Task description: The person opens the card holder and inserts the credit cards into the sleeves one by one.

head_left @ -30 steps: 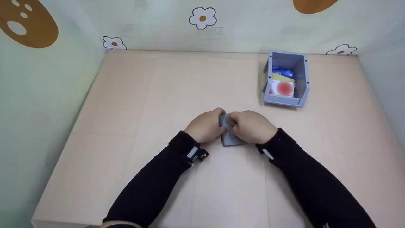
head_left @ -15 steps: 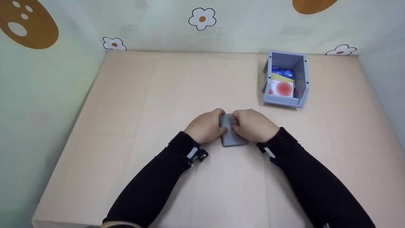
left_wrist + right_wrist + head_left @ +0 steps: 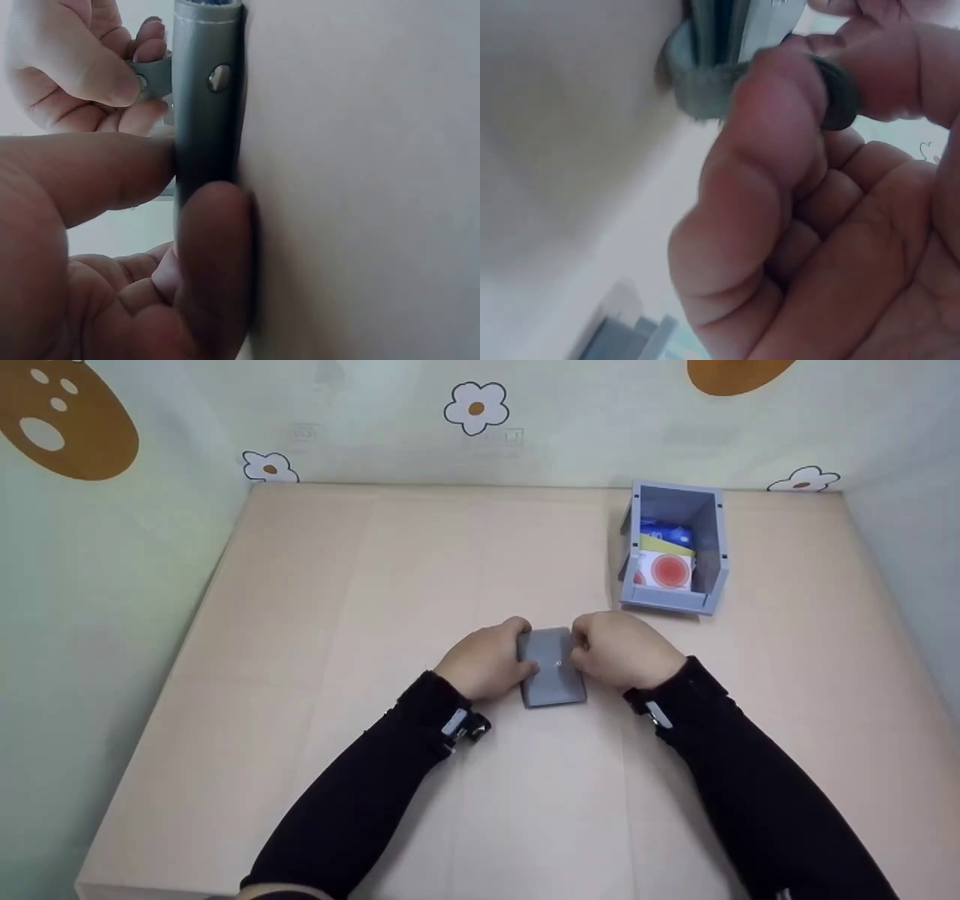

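A small grey card wallet [image 3: 553, 686] lies in the middle of the table, with a metal snap stud [image 3: 220, 78] showing on its side in the left wrist view. My left hand [image 3: 484, 661] grips its left edge between thumb and fingers. At the right edge, my right hand [image 3: 626, 651] pinches the wallet's short snap strap [image 3: 156, 79] between thumb and curled index finger. The strap stands away from the stud. In the right wrist view, card-like layers [image 3: 765, 30] show inside the wallet's end, partly hidden by the fingers.
A grey plastic bin [image 3: 664, 600] stands at the back right. In it lie a white packet with a red circle [image 3: 669, 571], a yellow piece [image 3: 667, 545] and a blue packet [image 3: 671, 533]. Walls with printed flowers border the table [image 3: 375, 555].
My right hand has moved right, from over the wallet's face to its right edge, drawing the strap along. More of the wallet's face now shows. My left hand keeps its grip in place.
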The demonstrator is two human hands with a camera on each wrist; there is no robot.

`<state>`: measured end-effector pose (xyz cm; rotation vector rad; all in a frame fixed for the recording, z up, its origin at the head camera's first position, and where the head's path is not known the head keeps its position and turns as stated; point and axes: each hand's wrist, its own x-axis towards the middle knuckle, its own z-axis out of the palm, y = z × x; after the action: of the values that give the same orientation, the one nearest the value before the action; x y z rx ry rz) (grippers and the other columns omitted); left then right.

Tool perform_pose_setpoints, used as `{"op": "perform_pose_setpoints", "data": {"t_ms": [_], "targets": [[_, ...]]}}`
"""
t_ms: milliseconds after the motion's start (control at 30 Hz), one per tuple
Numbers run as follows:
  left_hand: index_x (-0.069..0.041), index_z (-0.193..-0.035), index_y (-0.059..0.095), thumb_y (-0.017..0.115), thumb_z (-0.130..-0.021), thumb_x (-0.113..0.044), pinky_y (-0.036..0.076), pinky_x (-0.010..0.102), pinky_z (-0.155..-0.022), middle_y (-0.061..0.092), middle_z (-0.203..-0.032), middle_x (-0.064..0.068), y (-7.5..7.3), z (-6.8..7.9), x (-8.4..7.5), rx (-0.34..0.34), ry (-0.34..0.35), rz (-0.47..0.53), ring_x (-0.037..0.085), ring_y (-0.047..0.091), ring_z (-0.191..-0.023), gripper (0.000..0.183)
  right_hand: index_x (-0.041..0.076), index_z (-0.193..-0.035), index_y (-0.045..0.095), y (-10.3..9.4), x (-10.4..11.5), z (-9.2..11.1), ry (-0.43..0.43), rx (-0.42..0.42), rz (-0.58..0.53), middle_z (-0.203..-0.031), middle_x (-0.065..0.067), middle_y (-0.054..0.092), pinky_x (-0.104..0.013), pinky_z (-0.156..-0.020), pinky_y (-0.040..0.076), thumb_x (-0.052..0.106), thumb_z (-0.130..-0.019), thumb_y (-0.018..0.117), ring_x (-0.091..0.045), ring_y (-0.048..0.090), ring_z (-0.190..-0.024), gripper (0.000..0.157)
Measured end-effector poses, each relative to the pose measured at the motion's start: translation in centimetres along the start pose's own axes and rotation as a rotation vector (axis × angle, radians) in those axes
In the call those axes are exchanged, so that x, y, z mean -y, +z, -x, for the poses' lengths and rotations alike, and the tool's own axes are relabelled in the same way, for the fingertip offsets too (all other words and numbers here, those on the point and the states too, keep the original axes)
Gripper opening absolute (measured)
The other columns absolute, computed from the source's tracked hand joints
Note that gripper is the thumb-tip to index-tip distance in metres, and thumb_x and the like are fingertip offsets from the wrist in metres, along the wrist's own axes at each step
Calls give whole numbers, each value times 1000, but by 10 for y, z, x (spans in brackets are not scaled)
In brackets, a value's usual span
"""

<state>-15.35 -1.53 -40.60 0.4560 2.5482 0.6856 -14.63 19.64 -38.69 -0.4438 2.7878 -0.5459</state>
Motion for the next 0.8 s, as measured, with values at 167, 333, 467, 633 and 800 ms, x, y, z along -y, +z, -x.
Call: {"op": "perform_pose_setpoints", "data": {"t_ms": [167, 333, 467, 633, 800], "targets": [[-12, -154, 49, 69, -101, -39, 53, 40, -96, 71, -122, 6, -2, 2, -5, -7, -11, -41, 20, 65, -104, 63, 10, -79, 69, -5, -9, 7, 37, -1, 19, -76, -5, 65, -37, -67, 47, 15, -94, 64, -24, 59, -73, 16], [-10, -150, 54, 73, -96, -45, 54, 38, -91, 66, -121, 8, -6, 7, -13, -50, -1, -110, 21, 64, -100, 67, 6, -89, 76, -5, -11, 6, 40, 11, 18, -89, -10, 73, -44, -80, 55, 10, -95, 60, -28, 65, -84, 17], [-13, -151, 53, 78, -89, -55, 54, 39, -93, 56, -132, 10, -7, 11, -24, -72, 50, -156, 25, 58, -110, 79, 3, -104, 79, -5, -12, 5, 44, 31, 15, -106, -14, 78, -49, -93, 57, 10, -95, 59, -32, 69, -98, 24], [-22, -159, 44, 81, -83, -63, 43, 48, -117, 38, -162, 14, -2, 11, -40, -26, 173, -242, 34, 42, -144, 94, 3, -101, 81, -3, -16, 3, 9, 31, 6, -102, -14, 78, -50, -92, 56, 10, -90, 63, -33, 69, -95, 22], [-24, -162, 40, 82, -80, -65, 34, 55, -124, 30, -169, 16, 8, 8, -50, 15, 207, -353, 40, 29, -156, 101, 6, -79, 73, 0, -18, 3, -24, 6, 42, -78, -9, 68, -48, -77, 54, 14, -91, 65, -30, 61, -74, 16]]}}
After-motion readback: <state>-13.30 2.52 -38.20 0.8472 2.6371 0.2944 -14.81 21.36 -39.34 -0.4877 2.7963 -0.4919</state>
